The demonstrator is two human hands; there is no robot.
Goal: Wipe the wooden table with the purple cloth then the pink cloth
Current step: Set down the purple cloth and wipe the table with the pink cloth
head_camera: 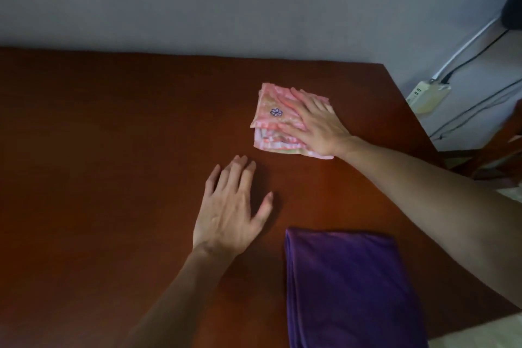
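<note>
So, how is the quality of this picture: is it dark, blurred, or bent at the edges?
Head view: dim, flat light with no glare, the wooden table darkest at far left; soft overall, the left hand slightly smeared; the flower print on the pink cloth under the right hand still readable; the purple cloth shows few folds; the table's far edge bows a little, wide-angle distortion.

Pink striped cloth (271, 118) with purple flower; plain purple cloth (350, 291); reddish-brown table (113, 150).

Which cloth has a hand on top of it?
The pink cloth, with the little flower, has the right hand flat on it. The purple cloth, nearer the person, lies untouched.
</note>
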